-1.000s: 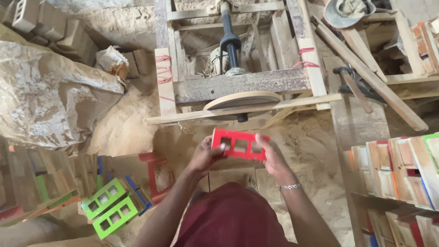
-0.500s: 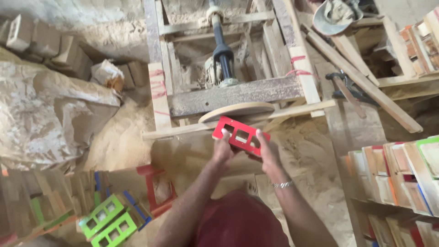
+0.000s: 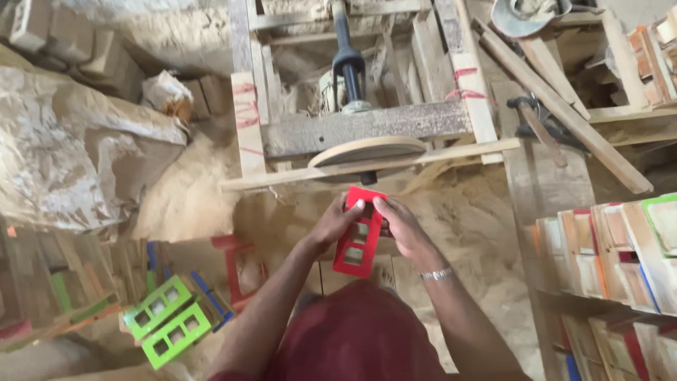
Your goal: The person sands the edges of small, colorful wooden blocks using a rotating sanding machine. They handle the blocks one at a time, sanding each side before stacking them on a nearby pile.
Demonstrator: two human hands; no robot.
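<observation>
A flat red wooden piece (image 3: pixel 358 236) with three square cut-outs is held upright on end between both hands. My left hand (image 3: pixel 337 222) grips its left edge, thumb near the top. My right hand (image 3: pixel 402 226) holds the right edge; a metal bracelet sits on that wrist. Just beyond the piece, a round wooden sanding disc (image 3: pixel 367 152) sits on a wooden machine frame (image 3: pixel 367 127) with a dark motor shaft (image 3: pixel 348 63) behind it. The piece's top end is a short way below the disc.
Sawdust (image 3: pixel 190 197) covers the ground around the machine. Two green cut-out pieces (image 3: pixel 168 321) and red and blue frames lie at lower left. Stacks of painted wooden boards (image 3: pixel 613 247) stand at right. A large sack (image 3: pixel 70 155) lies left; a hammer (image 3: pixel 539 127) rests right.
The red piece has turned from lying crosswise to standing on end, and both hands have shifted along its long edges. The view has tilted slightly.
</observation>
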